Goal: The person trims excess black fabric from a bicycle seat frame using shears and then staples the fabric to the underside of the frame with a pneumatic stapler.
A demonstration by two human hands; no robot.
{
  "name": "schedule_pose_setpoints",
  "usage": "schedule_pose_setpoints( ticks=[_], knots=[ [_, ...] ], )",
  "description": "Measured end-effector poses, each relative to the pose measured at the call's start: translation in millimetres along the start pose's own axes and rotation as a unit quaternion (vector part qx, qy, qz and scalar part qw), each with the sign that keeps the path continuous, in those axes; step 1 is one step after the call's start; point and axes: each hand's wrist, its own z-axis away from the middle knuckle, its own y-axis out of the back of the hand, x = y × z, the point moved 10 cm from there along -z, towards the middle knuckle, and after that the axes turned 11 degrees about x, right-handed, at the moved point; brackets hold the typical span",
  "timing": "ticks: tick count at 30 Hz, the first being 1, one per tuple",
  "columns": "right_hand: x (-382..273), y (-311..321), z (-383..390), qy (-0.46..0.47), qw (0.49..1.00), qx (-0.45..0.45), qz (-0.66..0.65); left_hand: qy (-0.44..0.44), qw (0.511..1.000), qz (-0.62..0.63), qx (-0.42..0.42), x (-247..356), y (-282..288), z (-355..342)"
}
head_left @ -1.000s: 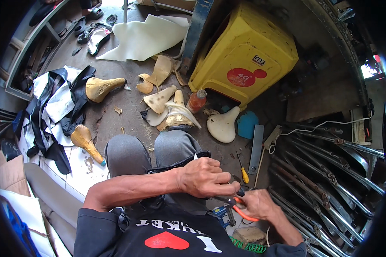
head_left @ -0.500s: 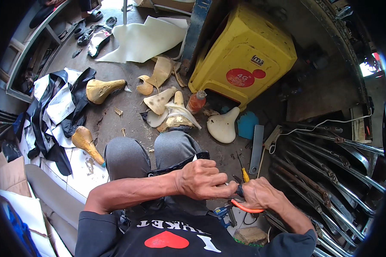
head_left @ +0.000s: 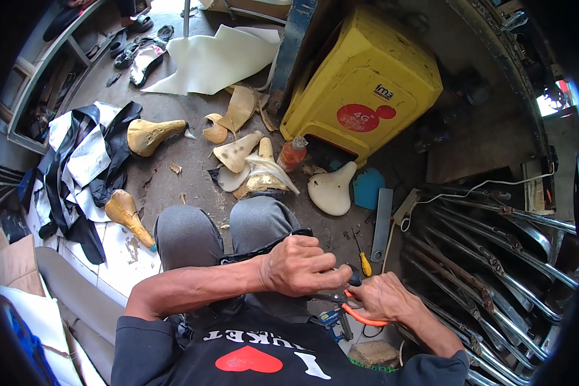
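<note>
My left hand (head_left: 302, 267) is curled closed over my lap, gripping a black sheet (head_left: 270, 244) whose edge comes out beside the wrist. Dark material (head_left: 354, 276) shows between my left fingertips and the right hand. My right hand (head_left: 383, 299) is wrapped round orange-handled scissors (head_left: 365, 316); a dark blade points left, just below my left fingers. How far the blades are apart cannot be seen. Beyond my right hand lies a yellow-handled screwdriver (head_left: 365, 262) on the floor, next to a long grey metal bar (head_left: 381, 225).
A white saddle-shaped pad (head_left: 332, 188), an orange bottle (head_left: 292, 154) and foam pieces (head_left: 238, 152) lie ahead. Behind them stands a yellow plastic stool (head_left: 367, 77). Chrome tubes (head_left: 495, 257) crowd the right. Yellowish saddle forms (head_left: 125, 212) and black-and-white scraps (head_left: 77, 161) are at left.
My right hand has turned slightly and lowered, and the scissors' dark blade now shows below my left fingers. My left hand has shifted slightly left and up, still closed.
</note>
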Motion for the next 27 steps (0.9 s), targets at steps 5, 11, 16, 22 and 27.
schedule_pose_setpoints(
  ticks=[5,11,16,22,27],
  knots=[
    [0.6,-8.7,-3.4,-0.008,1.000,-0.015,0.024,0.001,1.000,0.004,-0.010,6.0,-0.5,4.2],
    [8.7,-28.0,4.1,-0.003,1.000,-0.004,-0.015,0.021,1.000,-0.010,0.006,-0.3,4.1,2.9],
    [18.3,-22.6,15.9,-0.019,0.996,0.064,-0.066,0.087,0.993,0.020,0.077,-11.9,16.3,1.6],
    [31.7,-11.6,26.0,-0.076,0.995,0.058,-0.029,0.068,0.995,0.024,0.073,-7.9,7.4,12.1],
    [35.8,-12.3,24.6,-0.081,0.996,0.024,0.002,0.077,0.996,0.008,0.050,-12.2,10.8,8.3]
  ],
)
